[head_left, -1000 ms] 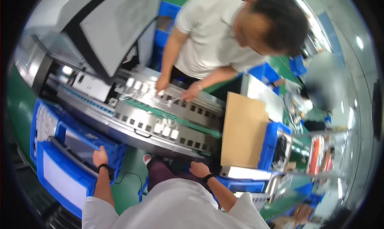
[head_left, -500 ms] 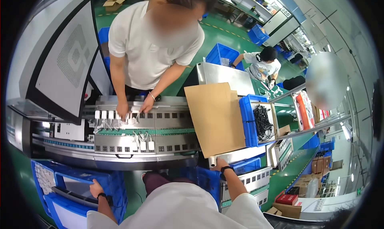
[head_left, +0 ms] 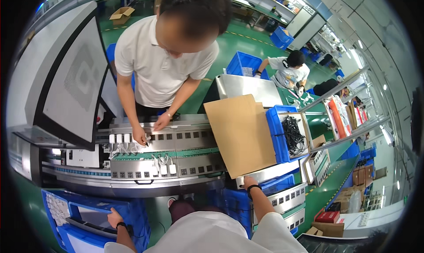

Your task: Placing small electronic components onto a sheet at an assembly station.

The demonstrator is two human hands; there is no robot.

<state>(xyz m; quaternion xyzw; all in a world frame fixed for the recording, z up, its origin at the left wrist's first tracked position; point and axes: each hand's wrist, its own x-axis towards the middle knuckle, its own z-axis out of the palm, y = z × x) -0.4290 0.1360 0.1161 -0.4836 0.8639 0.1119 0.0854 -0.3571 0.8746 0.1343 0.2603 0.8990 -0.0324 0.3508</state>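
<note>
Blue plastic crate (head_left: 95, 209) sits low on the person's left, below the front edge of the grey conveyor bench (head_left: 176, 182), and the left hand (head_left: 114, 217) is down on its upper rim, fingers curled over the edge so it looks clamped on the plastic, a dark band at the wrist. Over on the other side, the right hand (head_left: 250, 182) is up at the near edge of a metal shelf (head_left: 274, 171), just beneath the lower corner of a big brown cardboard sheet (head_left: 240, 134); fingers lie over the shelf edge, but whether they actually grip it cannot be told from here. A black wristband sits just behind that hand. The two hands are well apart, one either side of the person's white-shirted body.

Across the bench, a co-worker in a white polo shirt (head_left: 165, 69) leans in, both hands down on the line: one hand (head_left: 139, 137) among a row of small white adapters (head_left: 121, 139), the other hand (head_left: 161, 122) just beside it on the grey track. More white adapters (head_left: 164, 168) stand on the nearer track, along a green strip.

To the right of the cardboard, a blue bin of black cables (head_left: 292, 136) rests on the rack. A large tilted dark-framed panel (head_left: 73, 83) fills the upper left. Further back on the green floor, another person in a pale shirt (head_left: 289, 72) bends beside a blue crate at the rear (head_left: 243, 63).
</note>
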